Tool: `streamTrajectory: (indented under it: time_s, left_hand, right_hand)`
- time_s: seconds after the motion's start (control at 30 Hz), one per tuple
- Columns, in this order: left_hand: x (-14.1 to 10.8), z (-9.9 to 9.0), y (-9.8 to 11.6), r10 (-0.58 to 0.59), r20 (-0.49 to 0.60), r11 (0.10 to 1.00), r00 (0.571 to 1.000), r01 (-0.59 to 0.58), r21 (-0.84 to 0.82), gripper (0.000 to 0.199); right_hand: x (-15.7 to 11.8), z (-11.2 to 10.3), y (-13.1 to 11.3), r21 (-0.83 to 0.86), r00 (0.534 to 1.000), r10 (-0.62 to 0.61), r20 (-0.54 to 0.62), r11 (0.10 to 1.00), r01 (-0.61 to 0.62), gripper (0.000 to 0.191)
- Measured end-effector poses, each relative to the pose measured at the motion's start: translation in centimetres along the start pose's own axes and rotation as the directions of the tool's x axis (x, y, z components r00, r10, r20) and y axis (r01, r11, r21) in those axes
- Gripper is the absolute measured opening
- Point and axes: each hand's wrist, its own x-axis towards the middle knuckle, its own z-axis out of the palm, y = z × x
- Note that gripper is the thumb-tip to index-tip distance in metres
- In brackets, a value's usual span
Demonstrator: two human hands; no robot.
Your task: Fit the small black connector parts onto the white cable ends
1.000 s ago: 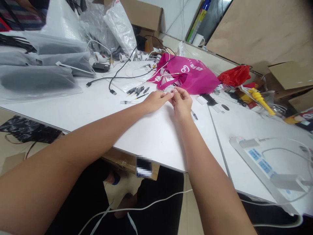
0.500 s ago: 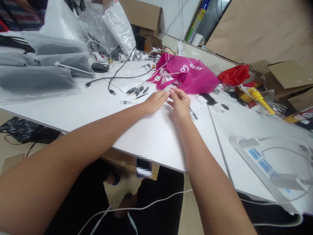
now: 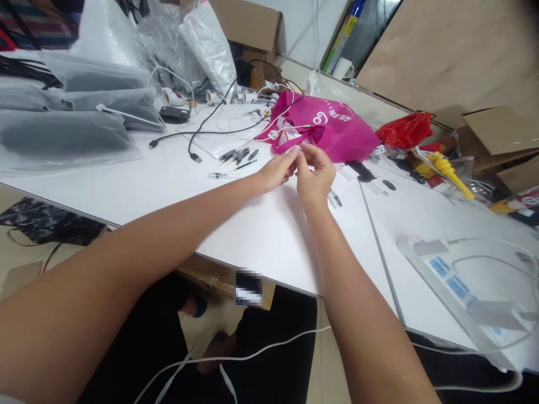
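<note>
My left hand (image 3: 278,169) and my right hand (image 3: 315,171) meet fingertip to fingertip above the white table (image 3: 252,230). Both are closed in a pinch; whatever sits between the fingers is too small or too hidden to name. Left of them lie several dark grey pen parts (image 3: 239,155), a thin refill (image 3: 245,164) and a clear pen barrel (image 3: 223,175). Partly behind my right wrist are more clear pen pieces (image 3: 335,198). Just beyond my fingers rests a magenta bag (image 3: 345,132) with white items in its mouth.
Black USB cables (image 3: 194,157) trail across the table's back left, near grey plastic pouches (image 3: 63,134). A power strip (image 3: 452,280) with plugged-in chargers lies at the right. A red plastic bag (image 3: 406,130) and a yellow object (image 3: 450,174) are at the back right.
Both hands have shifted slightly right, still joined at the fingertips. My right hand has turned a little and its fingers are more curled. The things on the table stay put.
</note>
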Motion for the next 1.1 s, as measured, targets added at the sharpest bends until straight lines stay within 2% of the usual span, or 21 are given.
streamTrajectory:
  time_s: [0.17,0.33,0.43,0.73,1.1]
  left_hand:
    - [-0.2,0.3,0.4,0.014,-0.015,1.0,1.0,-0.014,-0.007,0.061]
    - [-0.2,0.1,0.6,0.002,-0.034,0.999,0.999,-0.003,-0.032,0.065]
    - [-0.2,-0.2,0.7,-0.009,-0.041,1.0,0.999,0.009,-0.001,0.066]
    - [-0.2,-0.4,0.4,0.031,-0.033,0.999,0.999,-0.03,0.035,0.065]
    - [0.5,-1.0,-0.9,0.074,-0.078,0.992,0.994,-0.065,0.112,0.057]
  right_hand:
    - [-0.4,0.2,-0.6,-0.017,0.998,-0.043,-0.041,0.999,0.042,0.019]
    - [-0.3,0.1,-0.5,-0.052,0.997,0.025,0.074,0.998,-0.021,0.02]
    - [-0.2,0.1,-0.2,-0.052,0.995,0.034,0.099,0.998,-0.029,0.024]
    - [-0.4,0.3,-0.3,-0.064,0.997,0.004,0.079,0.998,0.001,0.023]
    - [-0.7,0.6,-0.2,-0.041,0.998,0.002,0.07,0.999,0.0,0.015]
